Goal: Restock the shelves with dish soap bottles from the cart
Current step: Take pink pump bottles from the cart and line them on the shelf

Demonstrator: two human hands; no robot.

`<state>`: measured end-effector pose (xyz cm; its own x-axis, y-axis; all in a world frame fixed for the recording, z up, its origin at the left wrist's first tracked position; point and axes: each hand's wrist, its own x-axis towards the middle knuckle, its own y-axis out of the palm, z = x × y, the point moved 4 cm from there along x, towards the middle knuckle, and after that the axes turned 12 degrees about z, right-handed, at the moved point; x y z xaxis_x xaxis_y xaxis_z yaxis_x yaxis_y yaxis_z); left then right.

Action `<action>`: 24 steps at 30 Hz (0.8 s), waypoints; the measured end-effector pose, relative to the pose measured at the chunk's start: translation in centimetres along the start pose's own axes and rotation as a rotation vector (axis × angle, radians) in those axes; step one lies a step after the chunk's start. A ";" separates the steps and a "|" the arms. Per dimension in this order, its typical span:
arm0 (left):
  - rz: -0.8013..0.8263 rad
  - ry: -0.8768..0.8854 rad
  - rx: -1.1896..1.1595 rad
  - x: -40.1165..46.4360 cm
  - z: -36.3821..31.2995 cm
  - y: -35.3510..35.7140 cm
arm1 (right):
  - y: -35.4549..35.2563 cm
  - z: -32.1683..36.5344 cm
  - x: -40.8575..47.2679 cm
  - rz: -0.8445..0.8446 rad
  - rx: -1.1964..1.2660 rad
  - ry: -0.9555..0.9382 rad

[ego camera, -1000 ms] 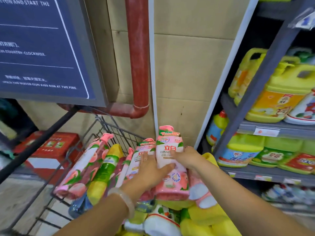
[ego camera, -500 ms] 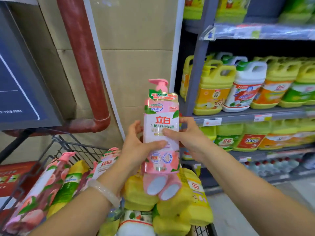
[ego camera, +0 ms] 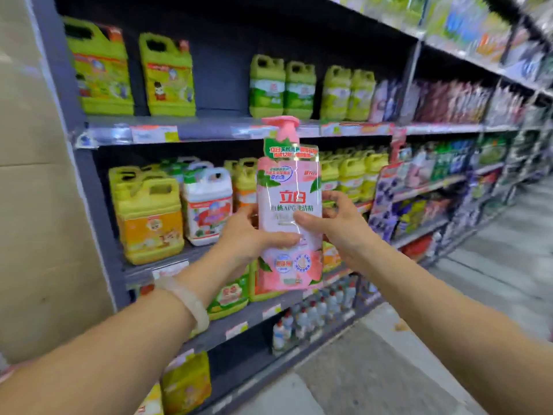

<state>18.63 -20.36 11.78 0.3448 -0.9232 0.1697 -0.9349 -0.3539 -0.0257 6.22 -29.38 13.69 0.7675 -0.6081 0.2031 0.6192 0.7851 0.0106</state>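
We hold the pink soap bottle (ego camera: 289,211) upright in front of the shelves (ego camera: 227,131), left hand (ego camera: 254,238) and right hand (ego camera: 335,226) clamped on its sides, probably to keep it steady while choosing a place.

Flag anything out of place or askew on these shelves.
One white jug stands among the yellow jugs on the middle shelf. The pink pump bottle is upright in both hands. Nothing looks spilled; blur hides detail.

pink pump bottle (ego camera: 289,211) label reads 立白, APG
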 end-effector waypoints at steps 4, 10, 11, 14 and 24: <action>0.097 0.047 0.041 5.7 -1.4 9.4 | -10.8 2.5 -1.3 -0.042 -0.063 -0.021; 0.219 0.058 0.068 14.7 -1.3 21.1 | -24.3 3.9 -1.6 -0.123 -0.105 -0.029; 0.234 0.064 0.065 16.3 -1.0 22.8 | -26.5 3.8 -1.3 -0.143 -0.118 -0.028; 0.283 0.084 0.070 21.7 0.0 27.9 | -33.2 3.4 0.0 -0.203 -0.160 -0.030; 0.364 0.173 0.022 44.7 0.3 42.9 | -56.8 4.3 11.2 -0.300 -0.204 -0.078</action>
<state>-6.05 -76.81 17.99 -0.0290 -0.9508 0.3084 -0.9907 -0.0137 -0.1356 -21.10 -80.30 19.60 0.5369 -0.7907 0.2942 0.8410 0.5292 -0.1127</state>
